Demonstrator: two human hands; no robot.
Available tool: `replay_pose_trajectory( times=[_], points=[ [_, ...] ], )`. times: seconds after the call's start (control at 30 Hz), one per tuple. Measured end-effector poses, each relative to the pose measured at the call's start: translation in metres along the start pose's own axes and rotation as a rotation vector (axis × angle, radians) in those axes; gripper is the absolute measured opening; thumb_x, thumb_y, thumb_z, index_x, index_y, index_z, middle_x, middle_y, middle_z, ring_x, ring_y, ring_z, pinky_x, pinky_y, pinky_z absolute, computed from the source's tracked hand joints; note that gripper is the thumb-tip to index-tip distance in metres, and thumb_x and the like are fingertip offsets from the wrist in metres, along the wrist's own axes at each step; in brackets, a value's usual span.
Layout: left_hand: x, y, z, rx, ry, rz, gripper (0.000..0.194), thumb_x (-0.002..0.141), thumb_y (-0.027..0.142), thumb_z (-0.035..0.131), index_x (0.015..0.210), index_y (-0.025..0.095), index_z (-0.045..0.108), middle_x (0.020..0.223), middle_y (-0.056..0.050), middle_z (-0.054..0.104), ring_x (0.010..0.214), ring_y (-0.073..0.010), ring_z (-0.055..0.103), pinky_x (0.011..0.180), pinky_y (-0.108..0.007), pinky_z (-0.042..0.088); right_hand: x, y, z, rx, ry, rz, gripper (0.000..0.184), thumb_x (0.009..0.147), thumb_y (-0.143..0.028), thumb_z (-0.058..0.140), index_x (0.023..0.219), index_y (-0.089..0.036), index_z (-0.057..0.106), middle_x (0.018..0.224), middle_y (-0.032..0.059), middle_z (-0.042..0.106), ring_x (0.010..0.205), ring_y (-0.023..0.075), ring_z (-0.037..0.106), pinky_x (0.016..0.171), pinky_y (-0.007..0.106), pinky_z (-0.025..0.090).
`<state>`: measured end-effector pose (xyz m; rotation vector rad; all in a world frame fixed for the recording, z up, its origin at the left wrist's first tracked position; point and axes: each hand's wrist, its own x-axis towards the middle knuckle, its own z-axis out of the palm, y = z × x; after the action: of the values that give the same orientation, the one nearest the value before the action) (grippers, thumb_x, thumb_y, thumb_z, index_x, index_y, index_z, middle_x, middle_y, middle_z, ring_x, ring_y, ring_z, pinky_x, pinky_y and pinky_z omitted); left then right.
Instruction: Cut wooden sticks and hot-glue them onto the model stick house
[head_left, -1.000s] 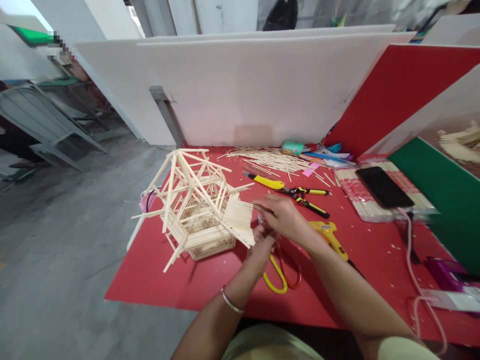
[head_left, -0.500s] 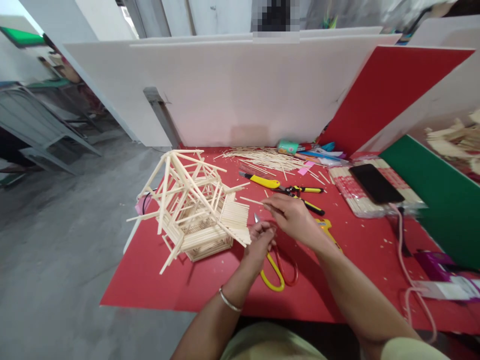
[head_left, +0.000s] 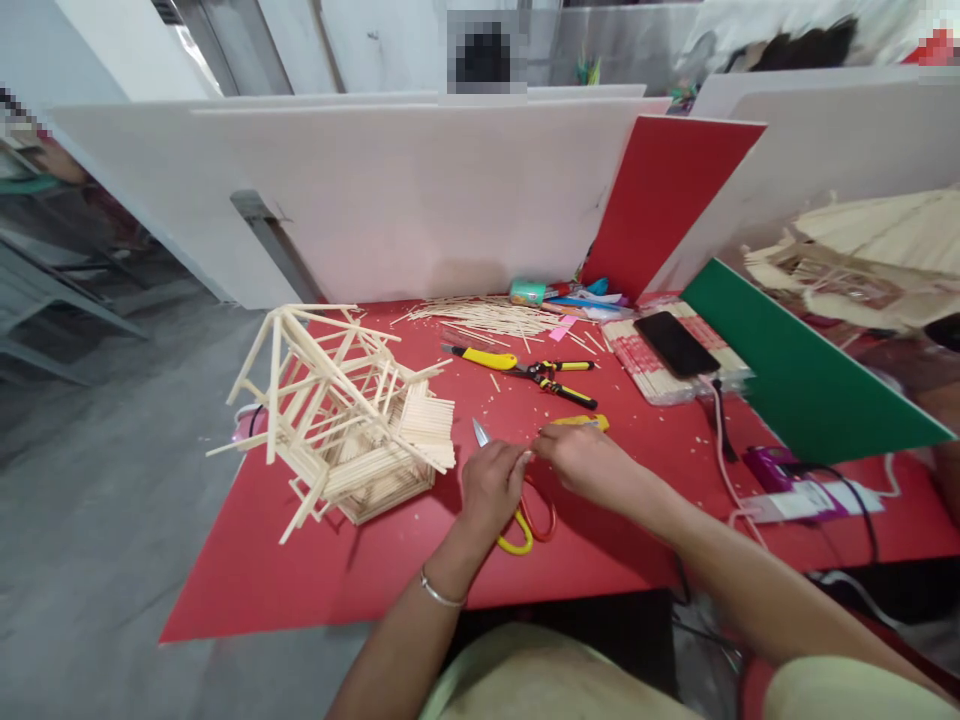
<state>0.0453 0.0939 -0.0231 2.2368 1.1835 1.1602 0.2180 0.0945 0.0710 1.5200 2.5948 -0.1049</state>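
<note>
My left hand (head_left: 491, 483) is closed, fingertips pinched together, over the scissors (head_left: 516, 545) with one yellow and one red handle loop. My right hand (head_left: 583, 456) is also closed, its fingertips meeting the left ones. The thin wooden stick seen in the right hand earlier is mostly hidden by the fingers now; what the left fingertips grip is too small to make out. Left of the hands stands a hexagonal house-like model (head_left: 352, 420) of glued thin sticks, with an open roof frame. A yellow tool (head_left: 581, 422) lies just behind my right hand.
Behind the hands lie a yellow utility knife (head_left: 484, 358), black-yellow pliers (head_left: 559, 380) and loose sticks (head_left: 487, 318). A phone (head_left: 677, 343) rests on packed sticks, its pink cable running to a power strip (head_left: 795, 502). White boards (head_left: 420, 190) and a green board (head_left: 810, 370) border the red table.
My right hand has come down and toward me to meet the left hand, and the stick no longer sticks out visibly. The left hand has turned more back-up. The view has swung right.
</note>
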Motion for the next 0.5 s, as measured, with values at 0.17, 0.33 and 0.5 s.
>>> replay_pose_trajectory(
  times=[0.17, 0.33, 0.5],
  points=[
    [-0.003, -0.003, 0.0, -0.068, 0.0, -0.008, 0.022, 0.097, 0.022, 0.048, 0.092, 0.018, 0.069, 0.077, -0.006, 0.064, 0.073, -0.0174, 0.06, 0.067, -0.029, 0.045, -0.001, -0.003, 0.006, 0.025, 0.041, -0.031, 0.026, 0.084, -0.005, 0.05, 0.098, -0.017, 0.067, 0.091, 0.0085, 0.069, 0.083, 0.0201, 0.066, 0.07, 0.026, 0.04],
    [0.0, -0.001, -0.003, -0.225, 0.109, -0.133, 0.022, 0.096, 0.022, 0.05, 0.082, 0.018, 0.067, 0.073, -0.004, 0.061, 0.07, -0.016, 0.056, 0.066, -0.028, 0.042, 0.018, 0.031, 0.002, 0.375, 0.137, -0.123, 0.028, 0.095, -0.024, 0.047, 0.113, -0.022, 0.068, 0.11, 0.0069, 0.07, 0.099, 0.0163, 0.065, 0.086, 0.025, 0.045],
    [0.005, -0.002, -0.008, -0.388, 0.168, -0.297, 0.025, 0.094, 0.028, 0.053, 0.073, 0.018, 0.064, 0.068, 0.0, 0.056, 0.066, -0.0145, 0.052, 0.064, -0.027, 0.04, 0.063, 0.108, 0.018, 0.159, 0.056, 0.238, 0.073, 0.079, -0.037, 0.068, 0.144, -0.013, 0.046, 0.147, 0.0188, 0.049, 0.131, 0.0316, 0.048, 0.106, 0.039, 0.039]
  ],
)
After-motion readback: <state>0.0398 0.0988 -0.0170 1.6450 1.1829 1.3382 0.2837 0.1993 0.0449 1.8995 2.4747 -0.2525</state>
